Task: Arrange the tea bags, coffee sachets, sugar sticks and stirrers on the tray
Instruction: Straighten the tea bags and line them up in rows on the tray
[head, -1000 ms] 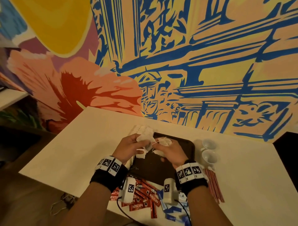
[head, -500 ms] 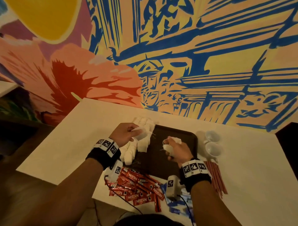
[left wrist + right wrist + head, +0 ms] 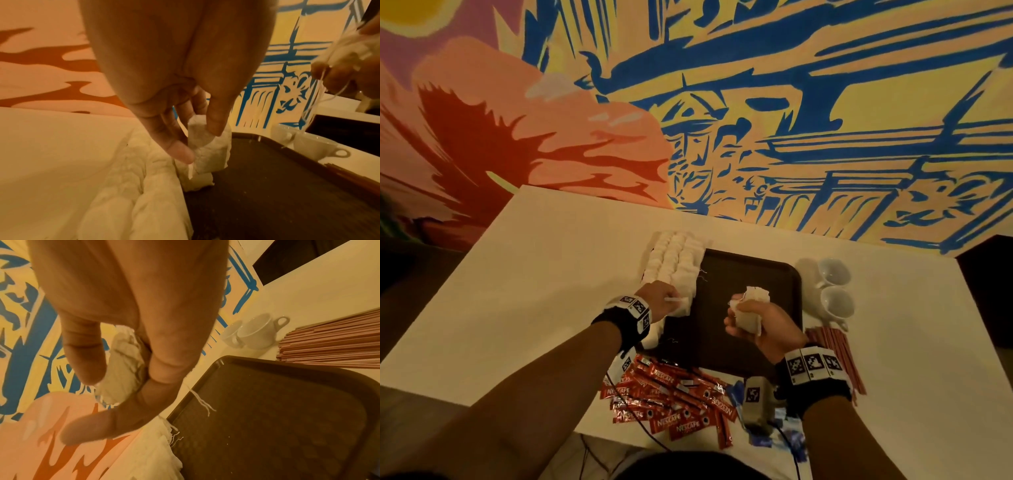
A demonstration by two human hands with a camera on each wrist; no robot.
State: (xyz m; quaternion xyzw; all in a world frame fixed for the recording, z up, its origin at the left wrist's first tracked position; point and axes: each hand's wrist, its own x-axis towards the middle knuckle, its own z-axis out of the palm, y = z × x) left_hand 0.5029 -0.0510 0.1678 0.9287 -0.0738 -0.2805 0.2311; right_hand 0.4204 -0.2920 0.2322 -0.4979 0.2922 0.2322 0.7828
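Observation:
A dark brown tray [image 3: 750, 329] lies on the white table. Rows of white tea bags [image 3: 674, 263] lie along its left edge, half on the table. My left hand [image 3: 664, 301] pinches one tea bag [image 3: 205, 149] at the near end of those rows, at the tray's [image 3: 277, 194] left rim. My right hand [image 3: 756, 325] hovers over the tray and grips a small bunch of tea bags [image 3: 751, 308], also seen as a tea bag bunch [image 3: 123, 366] between thumb and fingers. Red coffee sachets [image 3: 674, 401] and blue sugar sticks [image 3: 774, 421] lie at the near table edge. Reddish stirrers [image 3: 839, 356] lie right of the tray.
Two white cups [image 3: 835, 291] stand right of the tray's far corner, near the stirrers [image 3: 333, 344]. A painted wall [image 3: 722, 102] runs close behind the table [image 3: 534, 274]. A cable hangs over the near table edge by the sachets.
My hands have parted: the left carried a tea bag down to the near end of the rows at the tray's left rim, and the right drew back over the tray with its bunch.

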